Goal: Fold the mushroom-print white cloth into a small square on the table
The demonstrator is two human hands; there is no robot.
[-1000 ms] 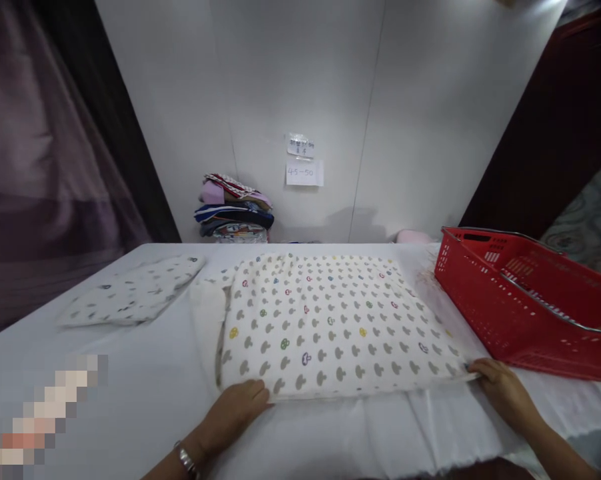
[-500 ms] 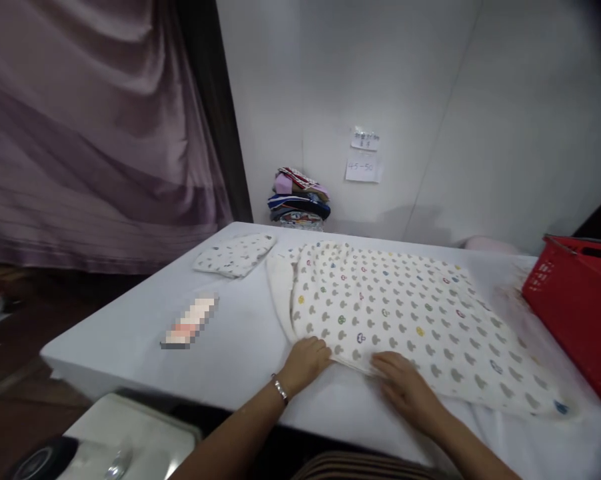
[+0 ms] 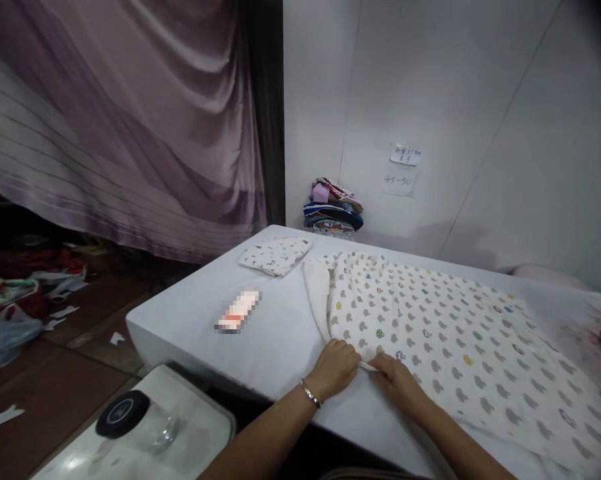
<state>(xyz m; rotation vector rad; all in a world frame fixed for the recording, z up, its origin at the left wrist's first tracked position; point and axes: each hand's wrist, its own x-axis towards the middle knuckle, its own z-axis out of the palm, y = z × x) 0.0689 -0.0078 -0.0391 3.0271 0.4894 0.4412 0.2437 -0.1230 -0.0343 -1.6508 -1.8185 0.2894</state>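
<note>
Hands [image 3: 336,368] closer together along white, grey-mushroom-print cloth [image 3: 450,333]

I watch through one single camera, worn on the person's head. It looks forward and down from the near long side of the white, cloth-covered rectangular counter [image 3: 280,327], and it faces somewhat toward the counter's left end. The bare left grip [image 3: 336,367] and the bare right grip [image 3: 393,381] are close to the lens, below the middle of my view. At the left I also see the brown tiled floor [image 3: 80,377]; farther away, the pale grey panelled wall [image 3: 430,87] closes the view.
</note>
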